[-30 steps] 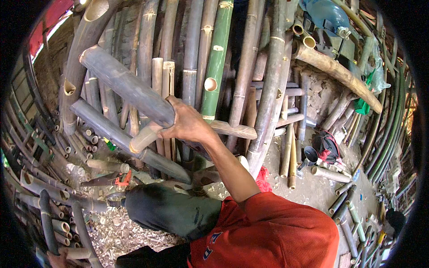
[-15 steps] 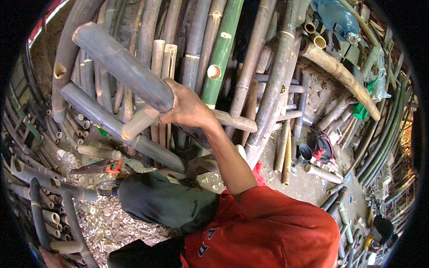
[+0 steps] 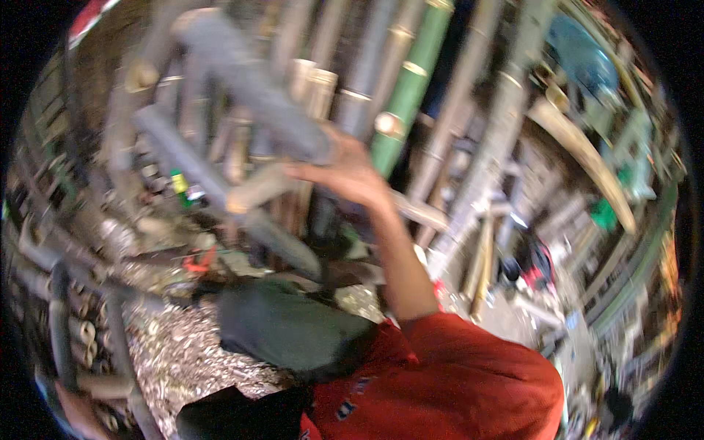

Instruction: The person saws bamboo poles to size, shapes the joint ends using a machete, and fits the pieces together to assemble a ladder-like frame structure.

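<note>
My right hand (image 3: 348,172) reaches forward from the red sleeve, its fingers closed round a bamboo frame at the lower end of a thick dark pole (image 3: 249,81). The thumb lies beside a short pale crosspiece (image 3: 260,187). That crosspiece meets a second, thinner dark pole (image 3: 180,150) running lower down. The picture is smeared by motion, so the joints are unclear. At the lower left rim, a blurred skin-toned shape, perhaps my left hand (image 3: 79,412), lies beside a bamboo piece; its fingers cannot be made out.
Upright bamboo poles lean behind, among them a green pole (image 3: 400,110) with a cut hole. Wood shavings (image 3: 191,348) cover the ground near my leg (image 3: 293,323). An orange-handled tool (image 3: 199,260) lies left. A blue plastic bottle (image 3: 583,55) is at the upper right.
The whole view has shifted, with the surroundings, my right hand and the bamboo frame now farther right in it. The picture has blurred. My right hand keeps its hold on the frame.
</note>
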Tool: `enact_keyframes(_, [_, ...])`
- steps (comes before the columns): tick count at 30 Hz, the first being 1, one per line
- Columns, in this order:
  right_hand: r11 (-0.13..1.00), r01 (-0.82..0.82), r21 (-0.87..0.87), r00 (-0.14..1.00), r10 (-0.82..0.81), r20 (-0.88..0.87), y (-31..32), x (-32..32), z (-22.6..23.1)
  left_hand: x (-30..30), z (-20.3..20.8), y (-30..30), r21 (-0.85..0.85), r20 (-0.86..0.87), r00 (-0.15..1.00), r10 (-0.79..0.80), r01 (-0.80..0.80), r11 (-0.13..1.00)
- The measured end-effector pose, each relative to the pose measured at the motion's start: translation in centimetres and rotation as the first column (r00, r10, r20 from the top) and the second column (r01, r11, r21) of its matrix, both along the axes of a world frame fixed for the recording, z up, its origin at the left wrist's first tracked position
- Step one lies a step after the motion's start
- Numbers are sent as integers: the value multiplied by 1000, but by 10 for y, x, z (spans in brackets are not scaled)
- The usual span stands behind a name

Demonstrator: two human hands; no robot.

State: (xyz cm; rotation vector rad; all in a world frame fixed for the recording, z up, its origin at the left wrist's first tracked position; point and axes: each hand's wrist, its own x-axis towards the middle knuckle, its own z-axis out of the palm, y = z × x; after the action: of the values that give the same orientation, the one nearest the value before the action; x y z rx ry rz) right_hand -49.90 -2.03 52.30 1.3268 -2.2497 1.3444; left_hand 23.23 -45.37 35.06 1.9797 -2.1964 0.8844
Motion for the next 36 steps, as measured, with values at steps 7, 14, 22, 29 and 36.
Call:
enact_keyframes(7, [998,-65,11,987,63,147,44,5,16,-127,61,95,-98,-319,948,-22,-10,995])
enact_keyframes(14, [999,33,5,992,-33,120,66,-14,-6,-137,78,123,-161,-344,937,-65,9,987])
enact_keyframes(22, [997,68,-45,982,-59,180,69,9,-16,-116,84,100,-82,-323,947,-9,-19,996])
enact_keyframes(29, [1000,-3,-16,959,7,285,58,32,-8,-112,84,111,-96,-314,949,-7,-24,995])
enact_keyframes(36, [998,-47,-34,958,55,281,49,46,2,-128,91,122,-48,-301,952,57,-75,996])
